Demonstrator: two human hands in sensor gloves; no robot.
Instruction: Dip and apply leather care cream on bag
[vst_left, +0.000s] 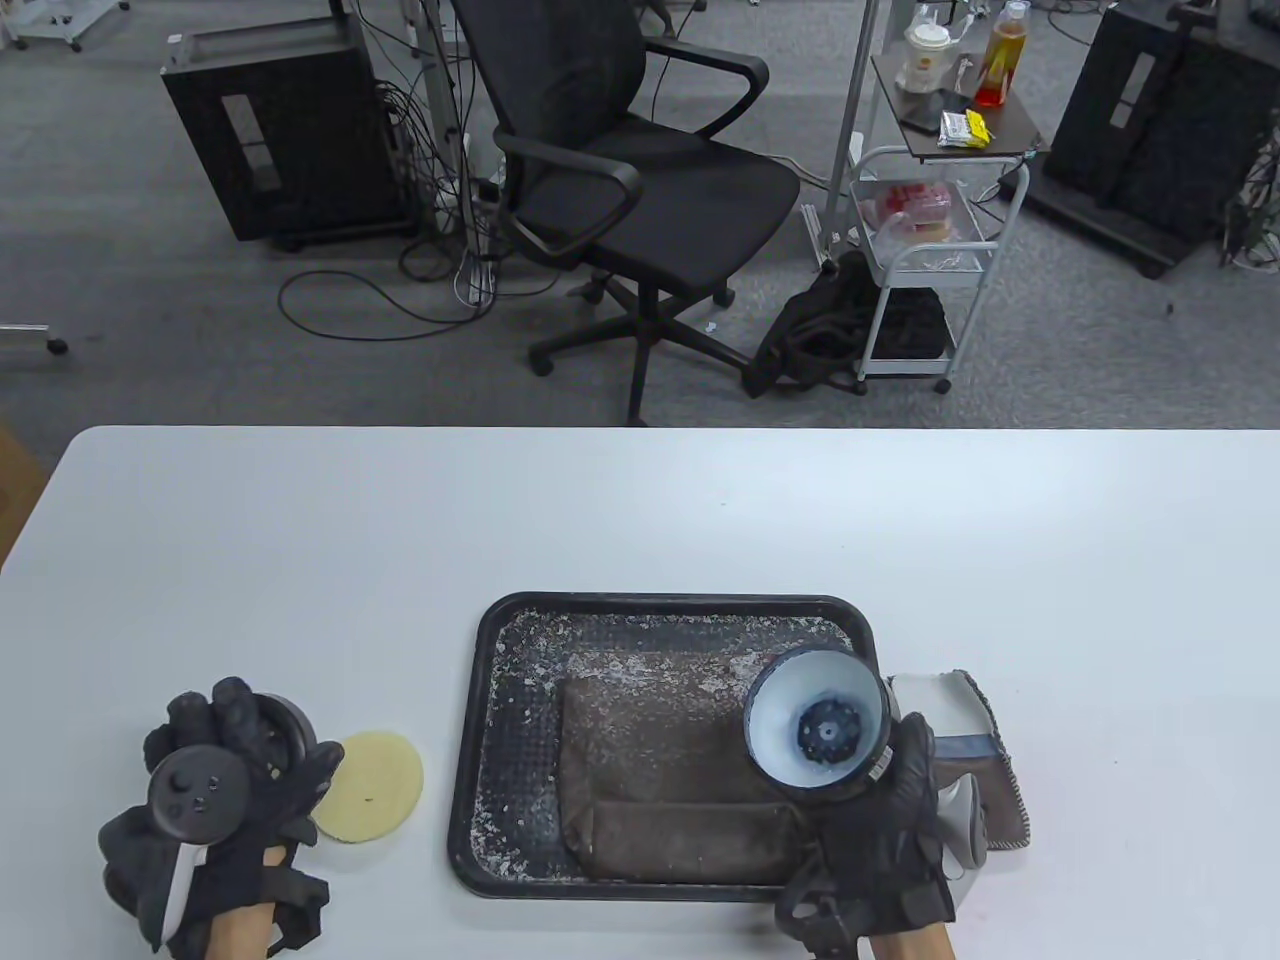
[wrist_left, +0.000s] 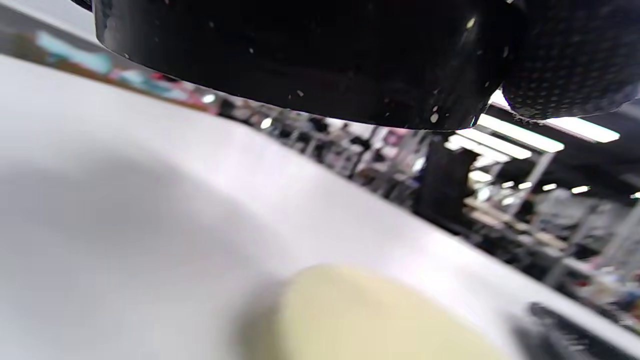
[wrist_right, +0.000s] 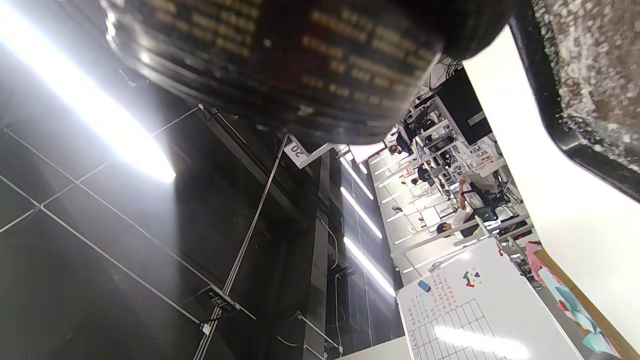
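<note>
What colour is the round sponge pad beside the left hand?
Pale yellow; the sponge pad shows best in the table view.

Both hands enter from the bottom edge of the table view, each in a black sensor glove with a tracker strapped to its back. The left hand (vst_left: 215, 800) sits low at the left, fingers curled around a dark round object and the tracker facing up. The right hand (vst_left: 880, 840) is raised at the right, fingers wrapped around a tilted dark-walled container.

black gloves (vst_left: 235, 800), bare wrists
</note>
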